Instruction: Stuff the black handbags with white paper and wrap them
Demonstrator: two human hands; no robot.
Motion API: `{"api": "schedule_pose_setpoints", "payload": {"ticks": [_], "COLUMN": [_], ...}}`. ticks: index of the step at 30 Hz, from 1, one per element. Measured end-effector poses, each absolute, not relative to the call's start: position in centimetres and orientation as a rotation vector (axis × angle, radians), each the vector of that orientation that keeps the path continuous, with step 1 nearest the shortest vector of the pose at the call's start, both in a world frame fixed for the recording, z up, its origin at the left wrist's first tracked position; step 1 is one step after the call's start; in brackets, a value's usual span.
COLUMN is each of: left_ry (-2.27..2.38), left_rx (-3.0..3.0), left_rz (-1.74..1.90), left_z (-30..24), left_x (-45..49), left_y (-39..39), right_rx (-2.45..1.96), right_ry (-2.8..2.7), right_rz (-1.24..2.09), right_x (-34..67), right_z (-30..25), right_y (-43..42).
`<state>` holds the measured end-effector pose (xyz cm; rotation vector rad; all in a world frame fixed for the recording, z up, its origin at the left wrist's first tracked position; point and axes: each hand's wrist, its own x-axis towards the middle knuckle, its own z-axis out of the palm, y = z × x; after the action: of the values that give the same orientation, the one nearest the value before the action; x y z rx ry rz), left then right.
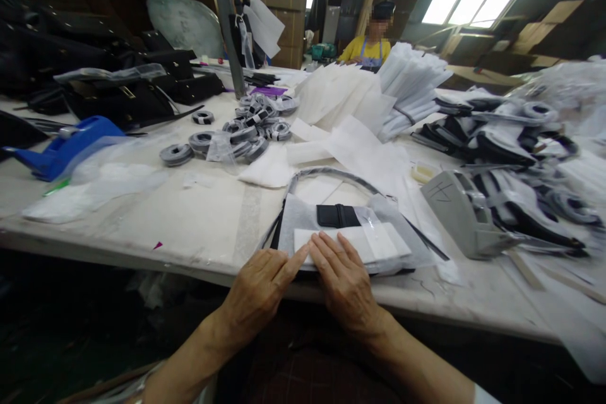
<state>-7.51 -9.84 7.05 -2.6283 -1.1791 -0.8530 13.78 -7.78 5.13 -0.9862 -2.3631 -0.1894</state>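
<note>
A black handbag (408, 270) lies at the table's front edge, mostly covered by thin white wrapping, with its wrapped handle (331, 172) arching away from me. Its black strap tab (338, 216) shows through the middle. Across the lower front is a folded white padding sheet (392, 245), with a strip of clear tape near its right end. My right hand (344, 281) rests on this sheet, fingers stretched out flat. At the sheet's left end, my left hand (262, 285) touches with an extended finger; its other fingers are partly bent.
A grey tape dispenser (461, 214) stands right of the bag, a blue one (71, 146) far left. Rolled grey-wrapped straps (246, 132), white sheets (341, 98) and black bags (127, 98) cover the back. A person in yellow (364, 47) is beyond the table.
</note>
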Motion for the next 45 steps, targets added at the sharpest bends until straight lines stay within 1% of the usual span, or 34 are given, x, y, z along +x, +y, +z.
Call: {"api": "schedule_pose_setpoints", "payload": {"ticks": [2,8,11,19,24,28,33,36,41,45], "left_ry": [-1.211,-1.221,-1.198,-1.065,-0.999,-0.988,-0.919,-0.856,-0.878,-0.874], "left_rx": [-2.637,-2.704,-2.709,-2.412,-2.381,-2.357,-2.503,-2.495,-2.366,-2.289], "left_rz": [-0.837,-1.006,-1.021,-0.891,-0.701,-0.687,-0.676,-0.628,-0.707,-0.857], "left_z": [7.0,7.8,7.9,6.6,5.5,4.7,5.7,6.5,4.9,2.7], "left_x": [-7.2,-6.7,-6.8,-6.5,-6.0,-6.5,-7.6,-7.7,-6.8,-6.2], "left_y": [-10.0,-10.5,-10.3,-10.3,-10.8,-10.1,-8.6,-9.2,-12.5,-13.0], "right_rx": [-0.999,-0.991,-0.992,-0.954,-0.949,-1.006,-1.044,-1.029,-0.950,-0.909], "right_ry": [-2.371,-2.397,-2.386,-2.305,-2.321,-2.325,-2.335,-2.333,-2.351,-2.338], "right_rz": [-0.178,-0.173,-0.182,-0.233,-0.287,-0.330,-0.323,-0.355,-0.445,-0.467], "right_x": [13.7,13.9,13.8,13.4,13.3,13.0,12.8,13.0,13.7,14.0], "right_z": [5.3,5.6,5.5,5.4,5.2,5.0,4.7,4.6,4.5,4.4], "right_y": [-7.9,-8.1,-8.0,-7.7,-7.8,-8.4,-8.9,-9.5,-11.2,-11.5]}}
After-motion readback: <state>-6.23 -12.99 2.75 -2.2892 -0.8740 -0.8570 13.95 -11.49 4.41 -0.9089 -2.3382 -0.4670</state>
